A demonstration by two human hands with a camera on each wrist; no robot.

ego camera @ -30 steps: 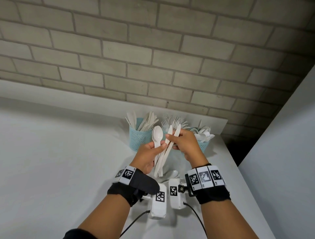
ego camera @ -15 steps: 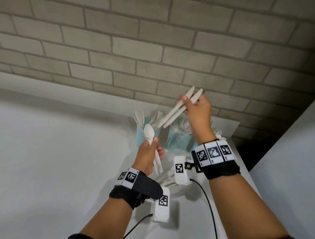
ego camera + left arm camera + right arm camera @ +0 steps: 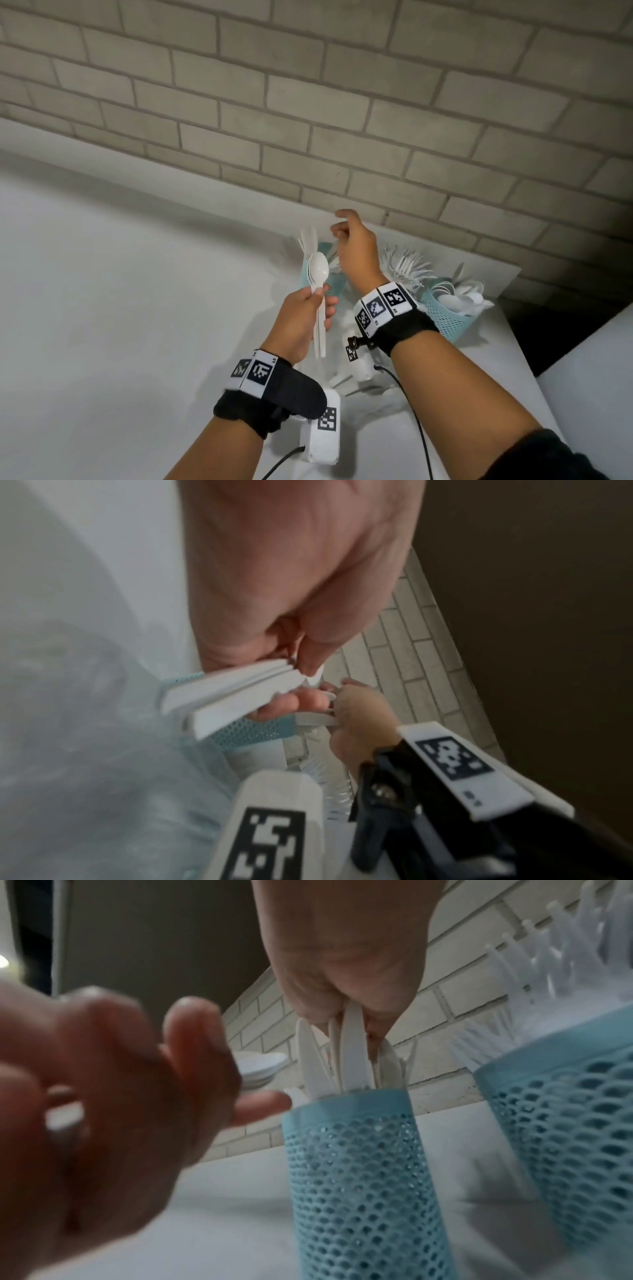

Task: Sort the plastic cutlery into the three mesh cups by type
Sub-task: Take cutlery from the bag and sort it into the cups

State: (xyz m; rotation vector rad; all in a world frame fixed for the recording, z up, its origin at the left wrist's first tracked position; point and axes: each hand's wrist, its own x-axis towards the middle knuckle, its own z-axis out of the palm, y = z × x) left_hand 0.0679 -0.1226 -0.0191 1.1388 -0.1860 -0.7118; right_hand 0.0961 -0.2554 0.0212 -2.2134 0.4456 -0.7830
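My left hand (image 3: 322,301) grips a small stack of white plastic spoons (image 3: 318,270) by the handles, bowls up, in front of the left mesh cup (image 3: 337,287). My right hand (image 3: 337,222) hovers over that cup, fingers pinching the tops of white knives (image 3: 352,1047) that stand inside the knife cup (image 3: 359,1164). The fork cup (image 3: 565,1123) stands just to the right, its forks (image 3: 407,270) fanning out behind my right wrist. Farthest right, a third teal cup (image 3: 448,318) holds spoons (image 3: 462,301). The spoon handles (image 3: 240,693) show in the left wrist view.
A few loose white pieces (image 3: 342,378) lie on the white table (image 3: 137,308) under my wrists. A grey brick wall (image 3: 308,102) rises close behind the cups. The table ends just right of the spoon cup, next to a dark gap (image 3: 548,322).
My right hand came down from high in front of the wall and brought two knives into the left cup. My left hand kept the spoons and barely moved.
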